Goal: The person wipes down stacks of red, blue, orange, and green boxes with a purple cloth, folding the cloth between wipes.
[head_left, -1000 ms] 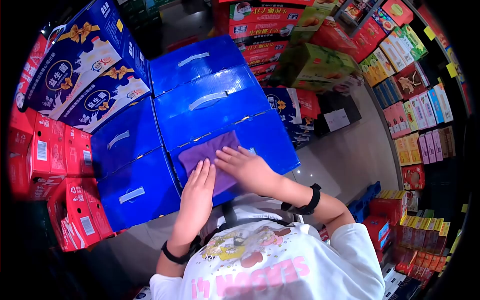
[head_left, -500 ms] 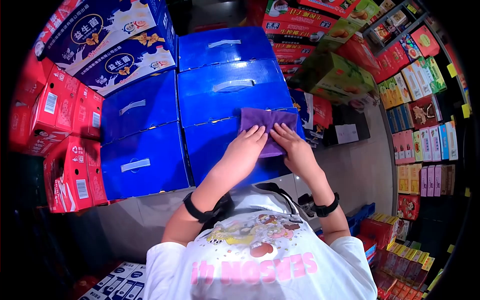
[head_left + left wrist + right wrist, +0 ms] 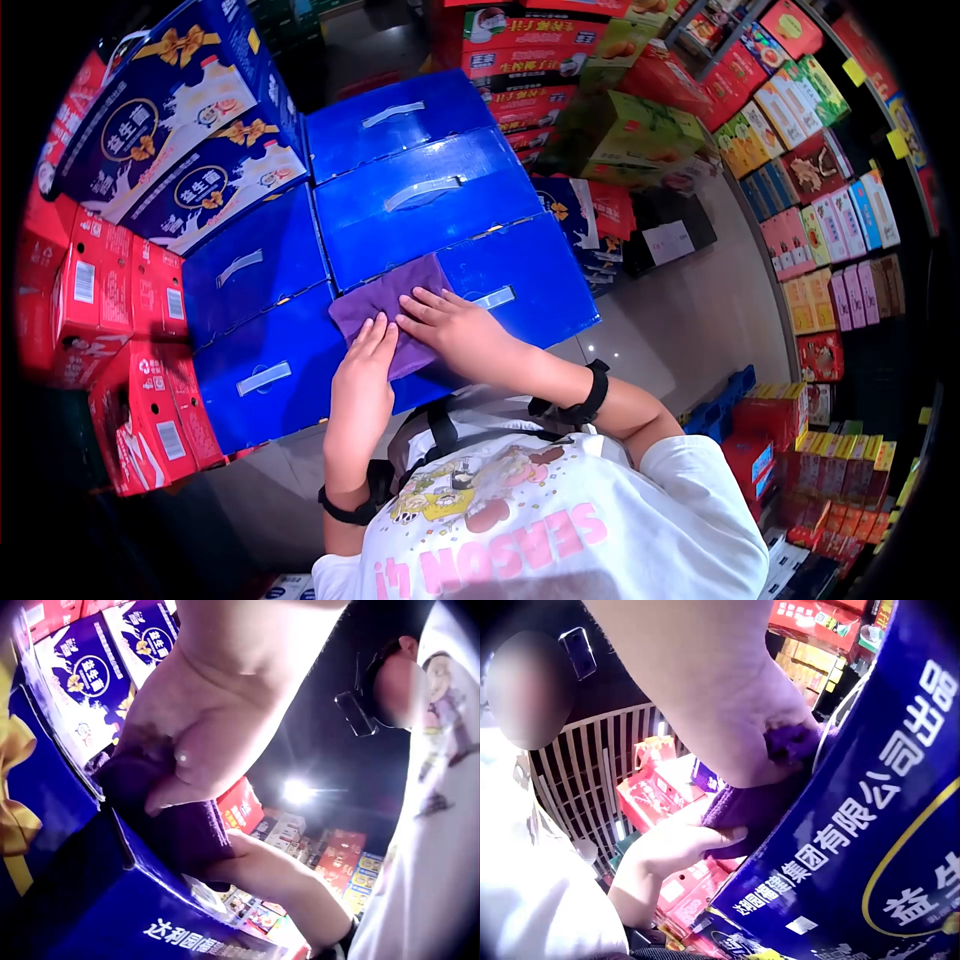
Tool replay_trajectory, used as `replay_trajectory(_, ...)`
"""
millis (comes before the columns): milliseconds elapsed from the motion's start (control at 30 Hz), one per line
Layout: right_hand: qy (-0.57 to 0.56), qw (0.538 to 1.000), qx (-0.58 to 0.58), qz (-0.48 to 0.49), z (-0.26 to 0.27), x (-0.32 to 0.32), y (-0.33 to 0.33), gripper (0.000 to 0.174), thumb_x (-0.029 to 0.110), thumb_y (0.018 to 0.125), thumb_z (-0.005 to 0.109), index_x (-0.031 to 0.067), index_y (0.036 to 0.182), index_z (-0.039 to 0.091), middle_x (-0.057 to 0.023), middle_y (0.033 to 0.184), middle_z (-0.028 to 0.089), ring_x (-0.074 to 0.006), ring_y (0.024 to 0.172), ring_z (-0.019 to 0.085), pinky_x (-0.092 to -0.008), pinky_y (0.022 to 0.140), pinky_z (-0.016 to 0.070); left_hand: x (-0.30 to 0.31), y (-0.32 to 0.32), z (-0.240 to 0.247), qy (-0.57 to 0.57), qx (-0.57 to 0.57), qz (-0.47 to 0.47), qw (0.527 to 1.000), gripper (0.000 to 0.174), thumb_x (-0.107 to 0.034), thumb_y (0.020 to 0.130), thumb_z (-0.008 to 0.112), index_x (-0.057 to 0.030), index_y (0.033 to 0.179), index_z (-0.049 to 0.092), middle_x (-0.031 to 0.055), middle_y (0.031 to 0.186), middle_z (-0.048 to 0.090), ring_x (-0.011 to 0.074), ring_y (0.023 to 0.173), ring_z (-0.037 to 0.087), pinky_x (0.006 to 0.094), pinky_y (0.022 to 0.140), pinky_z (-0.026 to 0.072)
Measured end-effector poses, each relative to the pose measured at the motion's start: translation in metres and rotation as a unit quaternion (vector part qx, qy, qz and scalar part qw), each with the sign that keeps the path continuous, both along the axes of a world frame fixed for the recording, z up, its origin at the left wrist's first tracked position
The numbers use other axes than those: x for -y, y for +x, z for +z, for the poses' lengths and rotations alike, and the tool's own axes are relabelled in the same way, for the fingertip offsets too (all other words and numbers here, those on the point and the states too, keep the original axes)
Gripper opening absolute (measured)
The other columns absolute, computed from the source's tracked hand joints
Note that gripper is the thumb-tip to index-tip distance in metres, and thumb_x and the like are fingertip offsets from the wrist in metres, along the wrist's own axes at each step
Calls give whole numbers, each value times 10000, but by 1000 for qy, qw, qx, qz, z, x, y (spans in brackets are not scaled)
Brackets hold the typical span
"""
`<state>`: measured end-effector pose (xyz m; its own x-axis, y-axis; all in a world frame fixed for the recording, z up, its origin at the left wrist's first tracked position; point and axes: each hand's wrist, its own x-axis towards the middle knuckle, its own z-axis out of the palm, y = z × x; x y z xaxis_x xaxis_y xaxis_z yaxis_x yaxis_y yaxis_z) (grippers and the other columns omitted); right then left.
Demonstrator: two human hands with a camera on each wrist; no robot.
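Purple cloth (image 3: 385, 300), soft, light and limp by its look, lies flat atop the blue carton (image 3: 520, 270) under the left hand (image 3: 362, 385) and right hand (image 3: 455, 330), each grip spread flat and pressing, so a pinched corner should lift it.

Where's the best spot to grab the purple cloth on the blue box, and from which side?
Probably its far edge: the purple cloth lies flat on the blue box, and the left hand and right hand press flat on its near half. The far strip beyond the hands is bare, so pinch there from above, coming in from the far side.
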<state>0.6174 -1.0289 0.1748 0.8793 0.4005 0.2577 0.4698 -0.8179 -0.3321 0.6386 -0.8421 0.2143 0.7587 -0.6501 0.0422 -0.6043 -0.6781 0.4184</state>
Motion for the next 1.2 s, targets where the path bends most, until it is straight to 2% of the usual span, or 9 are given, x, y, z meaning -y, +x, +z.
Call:
replay_trajectory(133, 10, 998, -52, -30, 8, 19, -28, 565, 21, 712, 572, 86, 1268, 493, -119, 1364, 428, -277, 1296, 366, -430, 1049, 322, 22, -4, -9, 73, 95, -72, 990, 481, 48, 710, 491, 63, 1191, 508, 230, 1272, 483, 338, 1200, 465, 365, 987, 401)
replay_trajectory(267, 29, 992, -65, -104, 7, 60, -66, 669, -23, 610, 626, 97, 1259, 516, -108, 1368, 432, -277, 1294, 372, -416, 1061, 313, 62, -9, -18, 53, 124, -186, 973, 453, -14, 755, 475, 53, 1202, 500, 217, 1280, 481, 334, 1204, 464, 355, 981, 410)
replay_trajectory(433, 50, 970, -105, -211, 18, 74, -110, 719, -36, 600, 625, 100, 1292, 487, -111, 1385, 408, -280, 1319, 328, -437, 1081, 275, 101, -19, -32, 27, 127, -265, 956, 438, -28, 775, 485, 57, 1204, 492, 227, 1279, 478, 360, 1189, 474, 380, 970, 418)
replay_trajectory(600, 13, 960, -79, -268, 17, 49, -112, 654, -9, 633, 610, 93, 1270, 504, -109, 1374, 421, -281, 1302, 355, -434, 1070, 295, 88, -17, -27, -15, 83, -278, 957, 455, 11, 761, 467, 65, 1213, 480, 229, 1282, 473, 371, 1210, 448, 404, 983, 401)
replay_trajectory(700, 11, 966, -79, -247, 19, 36, -112, 668, -4, 619, 626, 85, 1270, 502, -119, 1375, 417, -289, 1296, 361, -428, 1068, 300, 70, -19, -22, -29, 46, -277, 959, 482, 27, 736, 473, 68, 1217, 474, 236, 1281, 470, 382, 1218, 434, 422, 998, 381)
replay_trajectory(767, 37, 971, -92, -216, 24, 28, -108, 756, -47, 562, 662, 95, 1282, 480, -125, 1372, 416, -306, 1297, 357, -443, 1062, 315, 57, -23, -19, -12, 35, -248, 968, 494, 34, 723, 482, 69, 1216, 475, 236, 1286, 465, 383, 1227, 424, 430, 1004, 371)
replay_trajectory(800, 30, 976, -102, -192, 25, 24, -106, 653, -19, 627, 606, 69, 1266, 503, -128, 1381, 407, -293, 1303, 349, -420, 1068, 303, 48, -28, -20, 0, 36, -231, 972, 506, 42, 709, 489, 70, 1214, 476, 237, 1293, 457, 383, 1234, 416, 435, 1004, 370)
replay_trajectory(967, 40, 996, -34, -70, 11, 1, -85, 517, 68, 695, 592, 58, 1211, 550, -124, 1332, 469, -292, 1272, 400, -424, 1030, 338, 4, -42, -5, 37, 18, -143, 989, 514, 55, 701, 484, 62, 1214, 485, 242, 1285, 465, 378, 1222, 431, 424, 984, 390)
replay_trajectory(1200, 68, 997, -8, 28, -4, 7, -79, 549, 97, 710, 596, 60, 1252, 518, -123, 1350, 451, -280, 1283, 388, -428, 1040, 313, 4, -68, -11, 41, 62, -42, 996, 549, 109, 645, 500, 49, 1189, 517, 228, 1303, 455, 370, 1228, 423, 409, 988, 385)
